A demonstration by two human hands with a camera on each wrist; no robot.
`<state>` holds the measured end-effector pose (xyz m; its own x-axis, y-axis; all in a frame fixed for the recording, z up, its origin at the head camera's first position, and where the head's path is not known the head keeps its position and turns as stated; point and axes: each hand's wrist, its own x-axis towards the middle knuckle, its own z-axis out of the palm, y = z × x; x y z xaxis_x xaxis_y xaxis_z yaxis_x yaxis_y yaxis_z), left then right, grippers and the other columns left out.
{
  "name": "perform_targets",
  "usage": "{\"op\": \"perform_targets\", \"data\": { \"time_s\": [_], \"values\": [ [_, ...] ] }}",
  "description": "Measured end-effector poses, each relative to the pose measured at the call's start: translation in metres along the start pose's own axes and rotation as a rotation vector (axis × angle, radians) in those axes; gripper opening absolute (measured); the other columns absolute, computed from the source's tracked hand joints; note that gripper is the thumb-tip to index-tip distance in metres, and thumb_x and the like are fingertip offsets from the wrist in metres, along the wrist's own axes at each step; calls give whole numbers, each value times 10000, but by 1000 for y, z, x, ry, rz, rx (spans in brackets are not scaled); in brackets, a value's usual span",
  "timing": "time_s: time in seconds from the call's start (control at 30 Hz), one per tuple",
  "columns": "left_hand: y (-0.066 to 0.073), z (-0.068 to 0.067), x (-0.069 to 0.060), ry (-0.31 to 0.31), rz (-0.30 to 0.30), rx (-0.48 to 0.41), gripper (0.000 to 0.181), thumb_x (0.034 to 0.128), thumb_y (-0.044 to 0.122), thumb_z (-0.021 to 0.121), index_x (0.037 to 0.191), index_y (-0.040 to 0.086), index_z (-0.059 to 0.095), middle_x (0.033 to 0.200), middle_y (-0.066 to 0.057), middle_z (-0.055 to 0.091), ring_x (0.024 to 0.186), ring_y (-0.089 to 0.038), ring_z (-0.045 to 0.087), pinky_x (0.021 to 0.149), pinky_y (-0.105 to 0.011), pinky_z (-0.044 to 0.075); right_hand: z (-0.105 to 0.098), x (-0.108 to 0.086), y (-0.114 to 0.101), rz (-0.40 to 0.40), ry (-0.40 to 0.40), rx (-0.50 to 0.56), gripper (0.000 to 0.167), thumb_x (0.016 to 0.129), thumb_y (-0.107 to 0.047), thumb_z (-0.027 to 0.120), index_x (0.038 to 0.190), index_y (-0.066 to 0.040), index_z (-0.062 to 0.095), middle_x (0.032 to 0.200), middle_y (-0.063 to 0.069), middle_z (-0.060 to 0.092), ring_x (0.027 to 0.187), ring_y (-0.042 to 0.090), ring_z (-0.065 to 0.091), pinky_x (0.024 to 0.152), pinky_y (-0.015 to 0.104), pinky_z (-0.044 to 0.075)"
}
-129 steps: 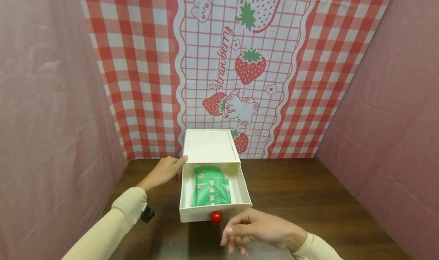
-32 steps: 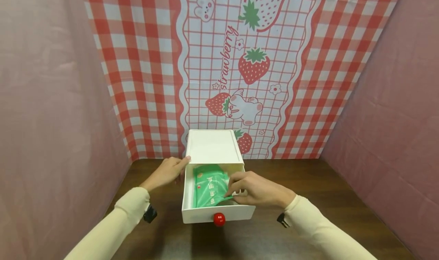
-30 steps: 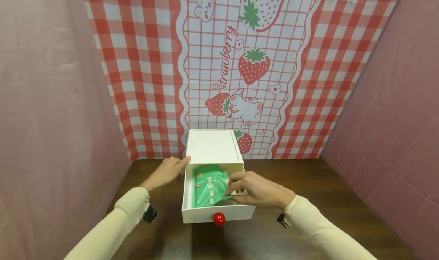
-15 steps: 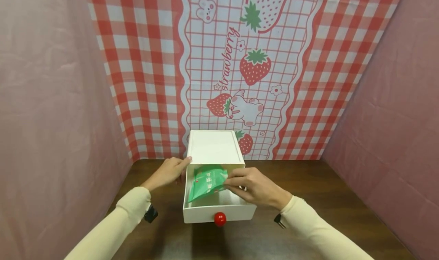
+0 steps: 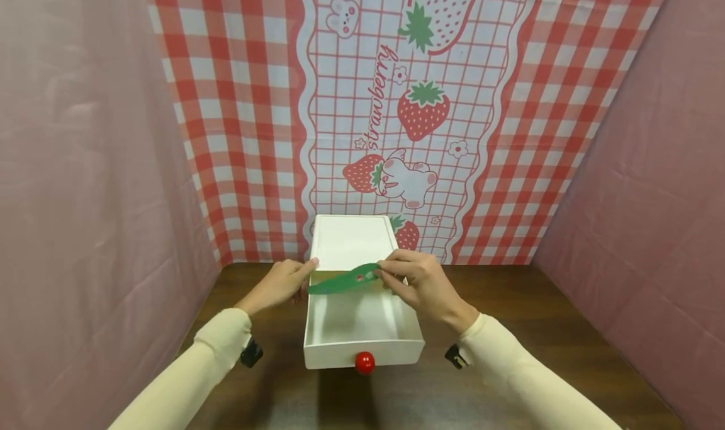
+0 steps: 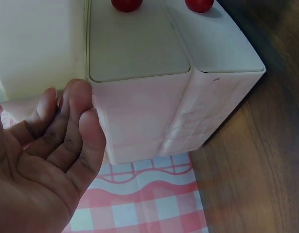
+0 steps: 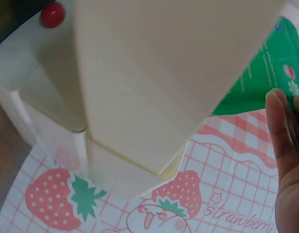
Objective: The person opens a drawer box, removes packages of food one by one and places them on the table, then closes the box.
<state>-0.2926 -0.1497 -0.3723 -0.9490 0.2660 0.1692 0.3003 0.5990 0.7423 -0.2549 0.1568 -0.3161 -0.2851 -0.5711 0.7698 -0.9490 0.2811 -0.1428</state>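
The right hand [image 5: 425, 285] pinches one end of a green packet [image 5: 342, 282] above the rear of a pulled-out white drawer [image 5: 334, 356] with a red knob [image 5: 365, 362]. Tilted nearly edge-on, the packet spans the drawer's width. In the right wrist view the hand [image 7: 290, 160] holds the packet [image 7: 251, 87] beside the blurred drawer wall [image 7: 164, 73]. The left hand [image 5: 277, 285] rests its thumb on the front left corner of the white cabinet [image 5: 354, 238]. Its slightly bent fingers [image 6: 74, 131] touch the cabinet's side in the left wrist view.
Two closed drawer fronts [image 6: 139, 43] with red knobs show in the left wrist view. The cabinet stands on a brown wooden table [image 5: 498, 335]. Behind it hangs a strawberry-print checked cloth [image 5: 396, 128], with pink curtains [image 5: 634, 184] at both sides.
The right hand has come in from in front of the drawer, taken hold of the packet's edge and lifted it up out of the drawer. The left hand stays on the cabinet.
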Motion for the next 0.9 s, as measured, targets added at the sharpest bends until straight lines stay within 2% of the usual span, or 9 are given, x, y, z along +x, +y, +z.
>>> {"op": "perform_targets", "data": {
  "time_s": [0.27, 0.4, 0.53, 0.73, 0.9],
  "values": [
    [-1, 0, 1, 7, 23, 29, 692, 1089, 543, 388, 645, 82, 650, 598, -103, 652, 550, -345, 663, 501, -353, 516, -7, 12, 0, 158, 109, 30, 102, 935, -5, 739, 889, -80, 793, 785, -58, 673, 648, 65, 638, 581, 212, 537],
    [0, 1, 2, 5, 14, 31, 698, 1082, 560, 392, 630, 95, 652, 623, -137, 663, 548, -343, 659, 472, -338, 488, -12, 16, -2, 270, 133, 25, 109, 960, -68, 732, 875, -93, 794, 771, -80, 668, 642, 68, 645, 568, 232, 538],
    [0, 1, 2, 5, 8, 34, 685, 1082, 549, 405, 645, 87, 661, 617, -111, 654, 552, -324, 653, 474, -330, 472, -15, 18, -3, 351, 144, 21, 127, 972, -97, 725, 867, -105, 795, 765, -76, 671, 633, 79, 649, 557, 249, 540],
    [1, 1, 2, 5, -2, 38, 671, 1091, 510, 412, 676, 55, 678, 592, -51, 634, 552, -314, 651, 474, -327, 472, -17, 20, -3, 419, 158, 36, 208, 992, -133, 703, 798, -135, 775, 734, -65, 658, 619, 103, 636, 561, 253, 529],
    [1, 0, 2, 8, -1, 38, 651, 1092, 497, 420, 692, 54, 680, 589, -43, 626, 567, -341, 656, 474, -330, 473, -20, 24, -5, 437, 165, 45, 258, 995, -131, 697, 745, -157, 753, 699, -73, 647, 604, 114, 627, 544, 267, 522]
  ]
}}
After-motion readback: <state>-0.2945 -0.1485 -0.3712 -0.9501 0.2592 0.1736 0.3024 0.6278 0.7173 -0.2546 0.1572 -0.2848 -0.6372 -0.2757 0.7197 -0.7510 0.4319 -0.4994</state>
